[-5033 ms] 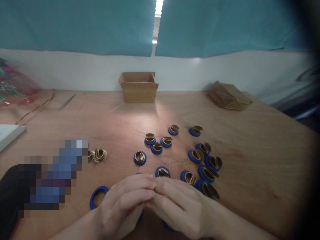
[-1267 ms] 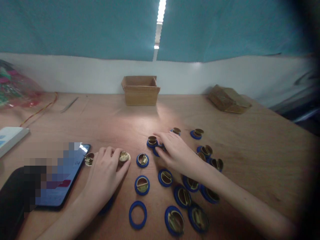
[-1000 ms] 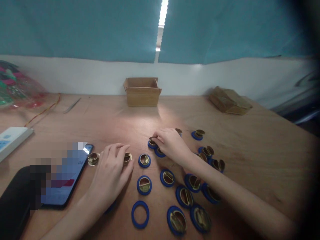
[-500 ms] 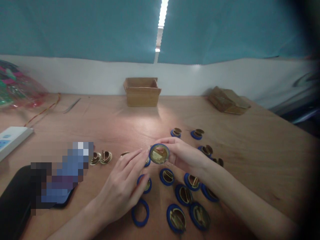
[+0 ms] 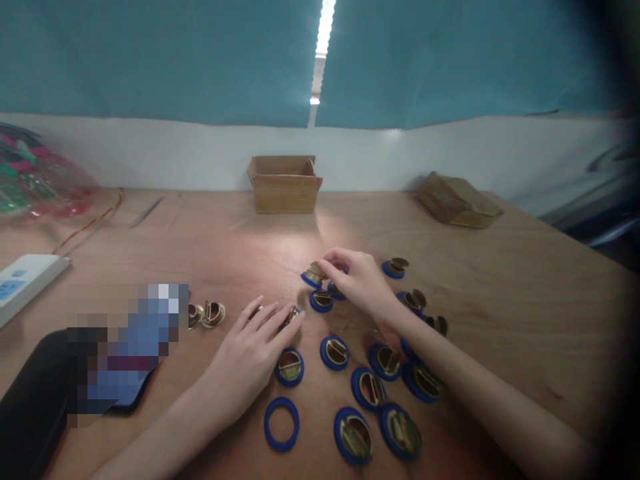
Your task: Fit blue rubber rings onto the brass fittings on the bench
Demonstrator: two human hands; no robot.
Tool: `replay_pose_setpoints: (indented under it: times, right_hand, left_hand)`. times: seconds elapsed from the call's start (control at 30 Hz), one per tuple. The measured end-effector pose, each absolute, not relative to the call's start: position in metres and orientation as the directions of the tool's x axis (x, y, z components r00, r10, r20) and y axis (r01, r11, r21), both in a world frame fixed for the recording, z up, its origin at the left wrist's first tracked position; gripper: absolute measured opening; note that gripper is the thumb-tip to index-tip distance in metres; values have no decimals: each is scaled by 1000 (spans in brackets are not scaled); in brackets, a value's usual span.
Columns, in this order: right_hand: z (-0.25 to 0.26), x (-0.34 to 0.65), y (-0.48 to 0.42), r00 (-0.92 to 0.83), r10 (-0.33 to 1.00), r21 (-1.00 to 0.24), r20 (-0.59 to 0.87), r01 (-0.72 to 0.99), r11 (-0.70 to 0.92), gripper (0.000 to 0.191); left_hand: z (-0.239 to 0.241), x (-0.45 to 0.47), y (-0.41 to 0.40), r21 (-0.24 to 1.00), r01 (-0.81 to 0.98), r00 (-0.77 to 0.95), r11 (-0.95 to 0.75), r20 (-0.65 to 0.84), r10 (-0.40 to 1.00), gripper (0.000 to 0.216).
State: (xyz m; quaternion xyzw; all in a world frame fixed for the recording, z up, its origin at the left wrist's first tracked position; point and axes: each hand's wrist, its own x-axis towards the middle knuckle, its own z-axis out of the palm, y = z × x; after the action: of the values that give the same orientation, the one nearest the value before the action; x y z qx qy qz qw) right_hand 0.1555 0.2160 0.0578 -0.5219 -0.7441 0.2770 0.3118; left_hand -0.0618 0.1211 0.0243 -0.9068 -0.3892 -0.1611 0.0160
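Note:
My right hand (image 5: 353, 270) pinches the edge of a blue-ringed brass disc (image 5: 314, 274), held tilted just above the table. Close below it lie a blue-ringed disc (image 5: 321, 300) and another one (image 5: 337, 288), partly covered by the hand. My left hand (image 5: 257, 343) is open, its fingers spread low over the table. Under and beside those fingertips show a brass piece (image 5: 255, 311) and a blue-ringed disc (image 5: 292, 316), both partly hidden; whether the fingers touch them I cannot tell. Nearer me are a blue-ringed disc (image 5: 289, 367) and a bare blue ring (image 5: 281, 425).
Several more blue-ringed discs (image 5: 369, 389) spread over the right side. Two plain brass pieces (image 5: 213, 313) lie left, beside a blurred-out phone (image 5: 137, 353) and a black object (image 5: 35, 393). An open cardboard box (image 5: 285, 193) and a crumpled carton (image 5: 457, 200) stand at the back.
My right hand has moved up and away from my left hand, with a blue-ringed disc now tilted in its fingers. My left fingers have lowered and spread toward the table.

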Motion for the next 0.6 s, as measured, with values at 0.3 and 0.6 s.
replay_pose_setpoints:
  times: [0.3, 0.6]
  right_hand:
    - [45, 149, 208, -379, 885, -449, 271, 763, 465, 20]
    - [43, 148, 207, -463, 852, -338, 246, 783, 523, 24]
  left_hand:
    - [21, -61, 119, 166, 687, 649, -707, 297, 701, 54]
    - [22, -64, 120, 610, 507, 497, -610, 372, 784, 45]
